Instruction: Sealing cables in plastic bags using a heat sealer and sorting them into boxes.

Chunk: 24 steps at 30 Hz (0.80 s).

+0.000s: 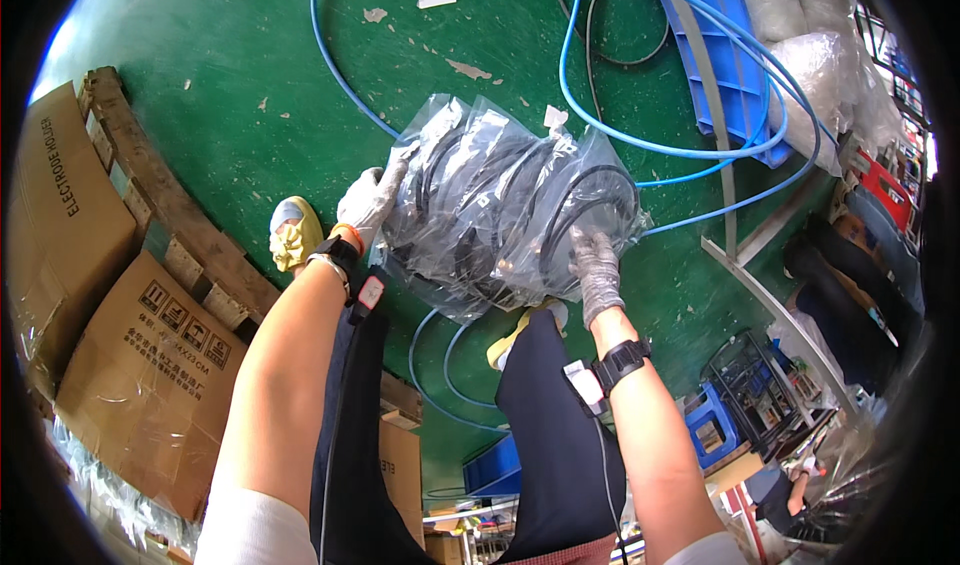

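Observation:
A row of clear plastic bags (480,190), pressed together, is held up between my hands over the green floor. Coiled black cables (590,180) show through the film. At the left end, my left hand (370,202) in a pale work glove grips the side of the row; part of its fingers is behind the plastic. My right hand (596,265), in a grey glove, clasps the right end by the lower part of the last bag, its fingertips partly lost in the shiny film.
Cardboard boxes (150,375) stand on a wooden pallet (165,195) at left. Blue hose (345,80) loops across the green floor (240,55). A blue crate (715,55) and a metal frame (790,315) are at right; another person (780,495) is at lower right.

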Each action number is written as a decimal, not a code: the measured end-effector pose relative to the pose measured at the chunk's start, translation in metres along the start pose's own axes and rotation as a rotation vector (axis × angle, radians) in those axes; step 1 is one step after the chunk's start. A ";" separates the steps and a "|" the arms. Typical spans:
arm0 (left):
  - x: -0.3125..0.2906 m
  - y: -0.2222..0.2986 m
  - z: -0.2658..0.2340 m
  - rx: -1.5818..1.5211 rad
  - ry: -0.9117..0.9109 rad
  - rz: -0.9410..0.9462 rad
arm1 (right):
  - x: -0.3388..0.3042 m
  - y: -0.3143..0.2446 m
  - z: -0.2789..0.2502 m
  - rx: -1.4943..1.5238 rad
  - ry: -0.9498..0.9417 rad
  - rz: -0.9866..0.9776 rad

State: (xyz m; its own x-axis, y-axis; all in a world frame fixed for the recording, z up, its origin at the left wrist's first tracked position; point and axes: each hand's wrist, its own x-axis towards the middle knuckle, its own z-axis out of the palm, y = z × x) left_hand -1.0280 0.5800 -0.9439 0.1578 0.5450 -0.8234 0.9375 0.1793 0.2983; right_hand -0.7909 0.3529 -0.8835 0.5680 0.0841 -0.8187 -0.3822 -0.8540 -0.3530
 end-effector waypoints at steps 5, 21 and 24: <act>-0.007 0.024 0.017 -0.093 -0.172 -0.092 | 0.014 -0.014 0.021 0.062 0.022 0.063; -0.147 0.062 0.109 -0.566 -0.504 0.078 | -0.036 -0.026 -0.001 -0.619 -0.112 -0.015; -0.169 0.085 0.109 -0.535 -0.406 0.082 | -0.048 -0.031 -0.014 -0.604 -0.015 -0.010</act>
State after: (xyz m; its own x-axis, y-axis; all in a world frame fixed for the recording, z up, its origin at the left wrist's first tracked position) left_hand -0.9411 0.4139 -0.8318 0.4238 0.2417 -0.8729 0.6514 0.5883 0.4792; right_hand -0.7965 0.3679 -0.8267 0.5575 0.0974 -0.8244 0.1071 -0.9932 -0.0449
